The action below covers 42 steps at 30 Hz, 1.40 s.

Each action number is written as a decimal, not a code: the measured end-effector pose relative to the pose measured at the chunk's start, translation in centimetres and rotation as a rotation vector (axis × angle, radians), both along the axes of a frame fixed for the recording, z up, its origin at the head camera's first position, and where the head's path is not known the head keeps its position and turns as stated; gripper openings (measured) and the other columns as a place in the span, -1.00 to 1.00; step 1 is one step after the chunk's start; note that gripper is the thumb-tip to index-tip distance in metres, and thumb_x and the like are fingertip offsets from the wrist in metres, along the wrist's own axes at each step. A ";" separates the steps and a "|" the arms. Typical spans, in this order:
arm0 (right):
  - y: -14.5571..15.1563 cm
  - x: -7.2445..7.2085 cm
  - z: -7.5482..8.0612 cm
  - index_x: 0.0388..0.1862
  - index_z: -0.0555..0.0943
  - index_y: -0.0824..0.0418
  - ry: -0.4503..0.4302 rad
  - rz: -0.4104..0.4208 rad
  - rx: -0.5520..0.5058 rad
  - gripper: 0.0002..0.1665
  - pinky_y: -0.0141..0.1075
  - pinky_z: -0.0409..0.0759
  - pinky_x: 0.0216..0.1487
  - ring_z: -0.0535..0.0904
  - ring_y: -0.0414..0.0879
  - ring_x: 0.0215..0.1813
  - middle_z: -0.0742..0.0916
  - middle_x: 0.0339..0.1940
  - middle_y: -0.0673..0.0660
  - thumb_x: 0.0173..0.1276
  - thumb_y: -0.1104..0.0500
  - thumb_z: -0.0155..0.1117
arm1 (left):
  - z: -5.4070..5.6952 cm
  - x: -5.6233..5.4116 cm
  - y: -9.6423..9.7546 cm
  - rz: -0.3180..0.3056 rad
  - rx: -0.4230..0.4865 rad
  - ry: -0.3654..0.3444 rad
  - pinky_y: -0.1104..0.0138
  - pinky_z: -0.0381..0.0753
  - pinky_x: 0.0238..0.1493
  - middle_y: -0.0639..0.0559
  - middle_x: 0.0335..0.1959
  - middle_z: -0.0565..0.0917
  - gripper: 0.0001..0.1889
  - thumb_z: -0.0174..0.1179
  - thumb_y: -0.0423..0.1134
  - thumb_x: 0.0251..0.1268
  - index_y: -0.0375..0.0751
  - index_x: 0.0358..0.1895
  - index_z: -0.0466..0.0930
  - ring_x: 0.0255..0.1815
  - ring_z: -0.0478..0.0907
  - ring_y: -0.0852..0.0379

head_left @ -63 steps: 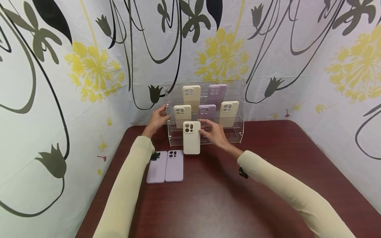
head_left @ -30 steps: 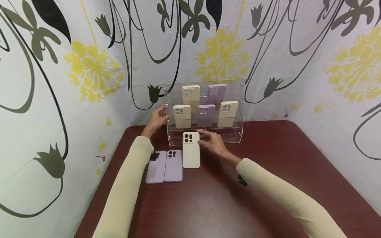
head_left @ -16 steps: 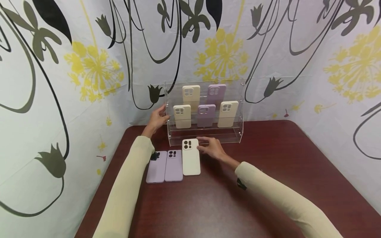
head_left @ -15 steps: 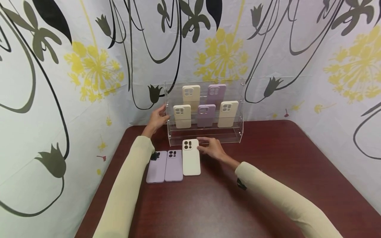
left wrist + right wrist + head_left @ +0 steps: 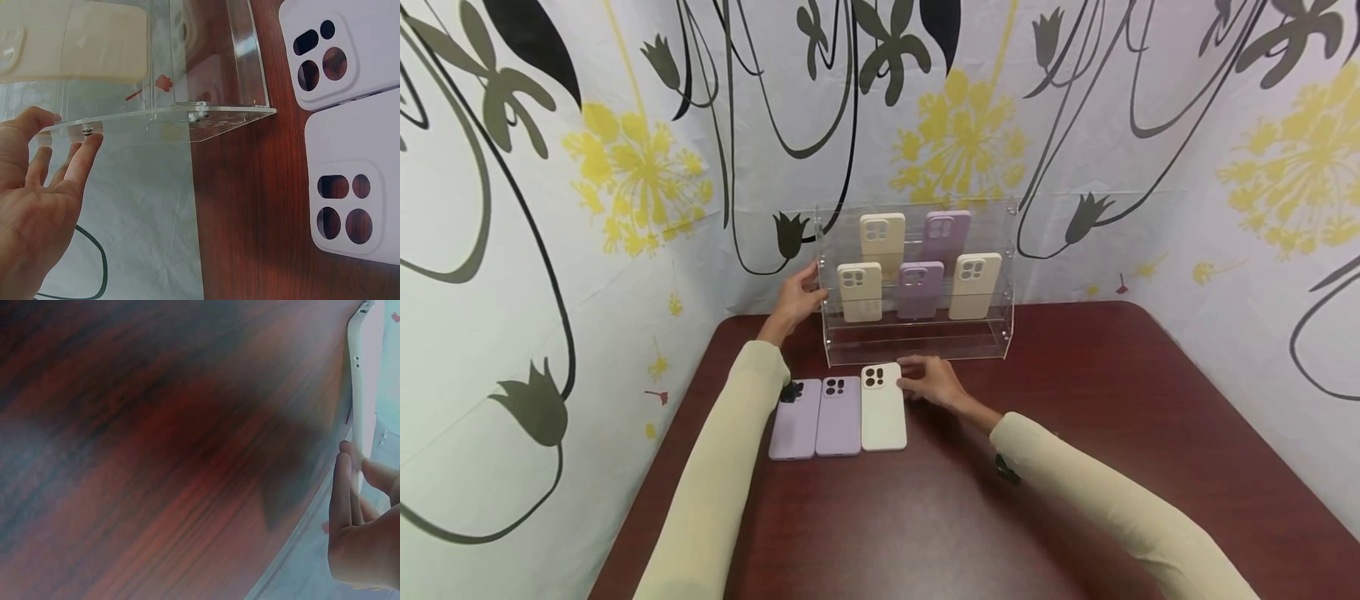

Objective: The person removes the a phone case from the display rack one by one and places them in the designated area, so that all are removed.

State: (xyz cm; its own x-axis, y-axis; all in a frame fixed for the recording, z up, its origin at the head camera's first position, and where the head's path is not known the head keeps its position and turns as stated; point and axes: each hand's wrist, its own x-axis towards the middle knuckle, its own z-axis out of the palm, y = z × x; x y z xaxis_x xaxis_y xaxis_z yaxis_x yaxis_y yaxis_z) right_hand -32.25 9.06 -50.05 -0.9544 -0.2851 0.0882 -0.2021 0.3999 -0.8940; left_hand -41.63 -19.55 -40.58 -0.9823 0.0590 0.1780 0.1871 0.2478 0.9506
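A clear acrylic display stand (image 5: 917,343) stands at the back of the table; my left hand (image 5: 799,298) pinches its left side panel (image 5: 231,120) between thumb and fingers. With my right hand (image 5: 934,382) I pinch the upper right edge of a cream phone case (image 5: 883,419). That case is low over the table, just right of two lilac phone cases, one nearer (image 5: 838,429) and one at the far left (image 5: 795,429). In the right wrist view the cream case (image 5: 360,381) shows edge-on, thumb on one face and fingers on the other. Whether its top end touches the table is unclear.
Upright in the stand's upper tiers are cream (image 5: 861,305) and lilac (image 5: 921,302) phone cases. The dark red wooden table (image 5: 940,517) reaches toward me. Patterned cloth (image 5: 760,100) hangs close behind and at both sides.
The cream phone case has come down from in front of the stand toward me, tilting back to lie beside the lilac cases, with my right hand still gripping it. My left hand stays put.
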 end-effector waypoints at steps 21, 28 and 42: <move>-0.2 0.4 -0.6 0.18 0.69 0.39 -0.041 -0.030 0.034 -0.55 -0.24 0.77 -0.43 0.81 0.07 -0.42 0.83 -0.11 0.31 0.30 0.36 0.50 | 0.1 0.0 0.0 -0.009 0.014 0.003 -0.13 0.59 0.18 -0.23 0.61 0.25 -0.20 0.11 -0.56 0.39 -0.01 0.66 0.16 0.47 0.41 -0.28; -0.1 0.4 -0.9 0.14 0.71 0.39 -0.048 -0.041 0.008 -0.56 -0.23 0.77 -0.44 0.81 0.07 -0.43 0.84 -0.14 0.30 0.28 0.35 0.52 | 0.1 0.0 0.0 -0.012 0.003 0.003 0.17 0.64 -0.06 -0.25 0.60 0.26 -0.21 0.11 -0.55 0.41 -0.03 0.66 0.15 0.45 0.43 -0.27; 0.3 0.5 -1.0 0.18 0.66 0.46 -0.074 -0.023 -0.049 -0.52 -0.19 0.78 -0.38 0.82 0.15 -0.36 0.81 -0.05 0.38 0.28 0.39 0.50 | 0.0 0.0 0.1 -0.009 0.000 -0.002 -0.10 0.61 0.16 -0.22 0.60 0.26 -0.19 0.10 -0.56 0.40 0.00 0.66 0.14 0.42 0.46 -0.21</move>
